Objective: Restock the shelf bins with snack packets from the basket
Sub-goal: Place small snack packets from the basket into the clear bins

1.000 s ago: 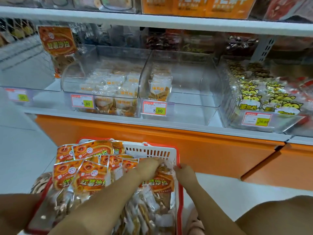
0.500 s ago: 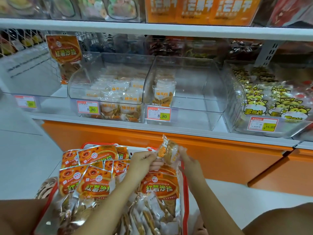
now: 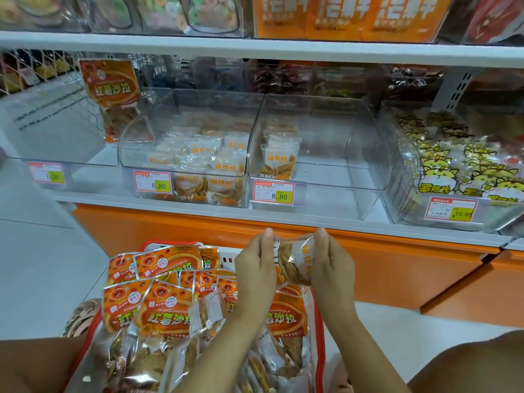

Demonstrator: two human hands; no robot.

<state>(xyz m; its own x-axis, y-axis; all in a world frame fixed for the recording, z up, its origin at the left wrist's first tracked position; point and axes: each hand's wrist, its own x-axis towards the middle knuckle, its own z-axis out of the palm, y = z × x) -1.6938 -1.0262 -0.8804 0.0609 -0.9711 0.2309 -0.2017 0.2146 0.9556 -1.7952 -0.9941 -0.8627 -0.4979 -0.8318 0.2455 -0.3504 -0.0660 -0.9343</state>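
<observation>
Pinching the top corners of a small clear plastic packet of orange snack slices [image 3: 295, 263], left-hand grip [image 3: 256, 268] and right-hand grip [image 3: 331, 265] both grasp it, thumbs up, packet stretched between them. Half a second ago it was just clearing the pile; a second ago both hands were down among the stock. Now it hangs above the far right corner of the red-rimmed plastic basket [image 3: 319, 321], near the orange shelf base [image 3: 368, 268]. Large orange foil packets [image 3: 167, 316] fill the basket's left. Farther off, the clear acrylic bin [image 3: 334, 199] holds one row of matching packets [image 3: 279, 160], mostly vacant. Judgement: pick done, packet squared for placing; lift to that bin comes next.
</observation>
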